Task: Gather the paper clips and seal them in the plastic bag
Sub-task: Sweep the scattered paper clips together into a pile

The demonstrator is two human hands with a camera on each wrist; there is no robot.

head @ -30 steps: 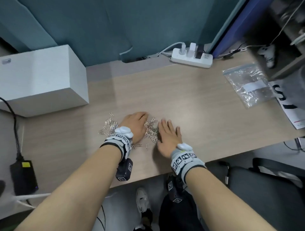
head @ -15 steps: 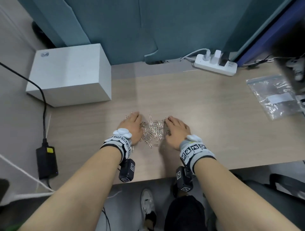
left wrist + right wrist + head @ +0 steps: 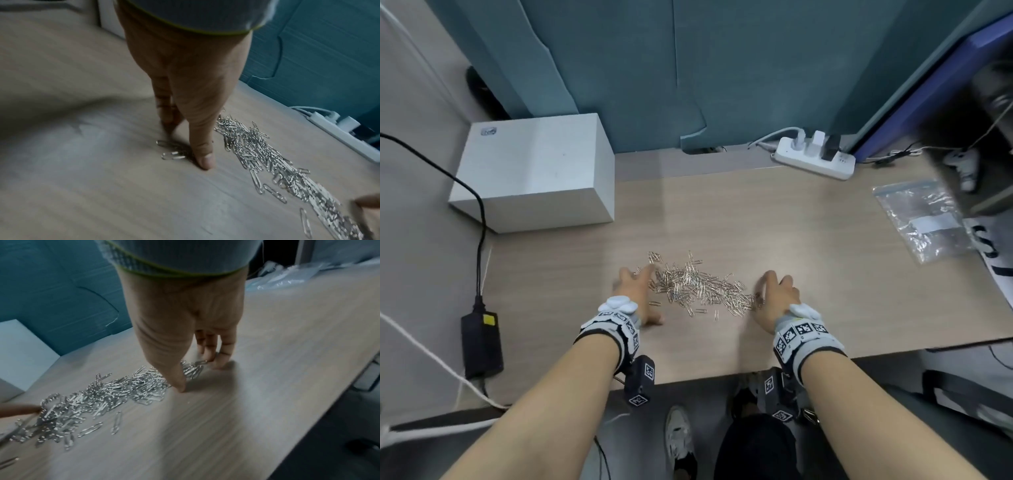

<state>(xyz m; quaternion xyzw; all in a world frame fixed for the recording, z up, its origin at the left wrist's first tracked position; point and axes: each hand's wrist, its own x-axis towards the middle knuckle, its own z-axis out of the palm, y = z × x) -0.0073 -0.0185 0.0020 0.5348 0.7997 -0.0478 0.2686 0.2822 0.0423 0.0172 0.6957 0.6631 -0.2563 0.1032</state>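
Note:
A pile of silver paper clips [image 3: 698, 286] lies spread on the wooden desk [image 3: 791, 260], also seen in the left wrist view [image 3: 267, 160] and the right wrist view [image 3: 107, 394]. My left hand [image 3: 635, 291] rests on the desk at the pile's left end, fingers straight, fingertips [image 3: 203, 160] touching the wood beside two stray clips [image 3: 172, 155]. At the pile's right end my right hand [image 3: 774, 294] stands on its fingertips [image 3: 180, 386], fingers extended against the clips. The clear plastic bag [image 3: 924, 219] lies flat at the far right of the desk.
A white box [image 3: 534, 171] stands at the desk's back left. A white power strip [image 3: 815, 161] with plugs sits at the back. A black adapter [image 3: 482, 342] and cable lie to the left. Printed paper [image 3: 993, 246] lies beside the bag. A chair is below right.
Both hands have moved apart, and the clips now lie in a wider band between them. The head view has shifted left and down.

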